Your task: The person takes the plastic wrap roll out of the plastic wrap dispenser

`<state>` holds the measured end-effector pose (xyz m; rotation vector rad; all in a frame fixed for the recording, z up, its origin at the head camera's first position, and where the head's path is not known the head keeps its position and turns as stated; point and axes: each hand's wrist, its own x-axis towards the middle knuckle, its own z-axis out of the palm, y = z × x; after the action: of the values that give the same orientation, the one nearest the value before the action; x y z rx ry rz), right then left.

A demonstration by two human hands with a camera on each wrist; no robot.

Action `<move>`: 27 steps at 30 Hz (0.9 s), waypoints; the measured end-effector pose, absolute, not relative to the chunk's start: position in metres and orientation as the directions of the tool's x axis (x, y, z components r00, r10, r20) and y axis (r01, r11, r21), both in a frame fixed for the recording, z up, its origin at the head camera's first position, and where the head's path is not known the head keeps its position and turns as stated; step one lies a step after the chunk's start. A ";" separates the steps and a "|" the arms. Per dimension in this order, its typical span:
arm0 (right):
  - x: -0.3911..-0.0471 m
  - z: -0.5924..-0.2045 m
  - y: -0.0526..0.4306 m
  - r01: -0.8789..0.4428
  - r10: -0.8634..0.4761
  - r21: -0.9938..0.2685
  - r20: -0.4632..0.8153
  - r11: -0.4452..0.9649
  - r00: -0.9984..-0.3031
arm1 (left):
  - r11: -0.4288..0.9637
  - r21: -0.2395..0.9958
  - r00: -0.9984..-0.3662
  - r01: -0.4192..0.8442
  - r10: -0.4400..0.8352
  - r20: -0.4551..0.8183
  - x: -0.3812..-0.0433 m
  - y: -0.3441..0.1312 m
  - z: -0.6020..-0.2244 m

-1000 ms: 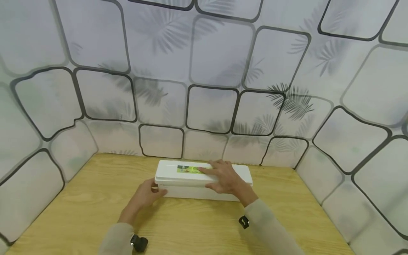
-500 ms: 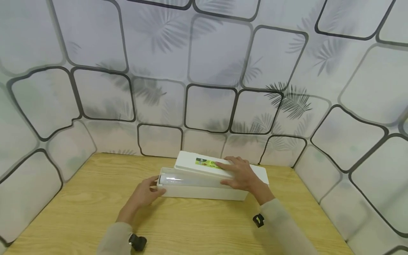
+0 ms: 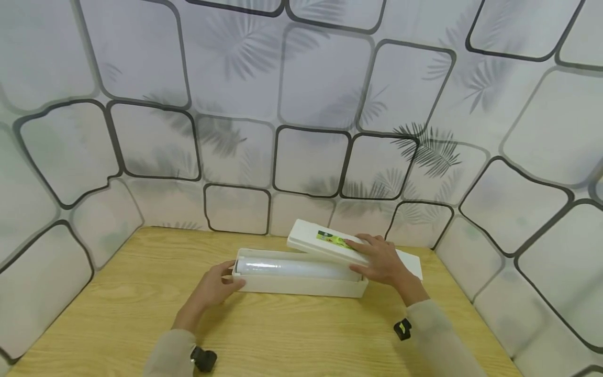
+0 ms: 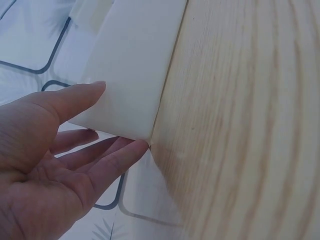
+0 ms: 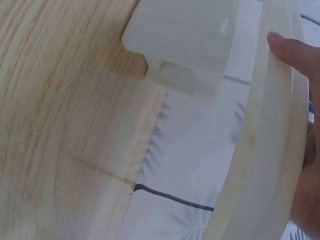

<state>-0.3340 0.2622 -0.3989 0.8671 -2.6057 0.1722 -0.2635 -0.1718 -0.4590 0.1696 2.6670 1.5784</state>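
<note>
White lid [image 3: 330, 248] extends both sides of right hand [image 3: 383, 259]

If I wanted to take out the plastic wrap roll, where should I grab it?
Probably from above, with your grip across the left half of the plastic wrap roll. It's round and lies lengthwise in the white box, so the walls block you from the sides. The lid and right hand are nearer its right end.
</note>
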 end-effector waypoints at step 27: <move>-0.336 -0.412 0.335 -0.419 -0.366 -0.106 0.330 0.902 -0.870 | 0.483 0.872 -0.994 0.072 0.107 0.023 -0.263 -0.171 -0.458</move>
<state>-0.3359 0.3351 -0.4115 0.5842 -2.7625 0.2512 -0.2633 -0.1712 -0.4579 0.1620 2.6757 1.5710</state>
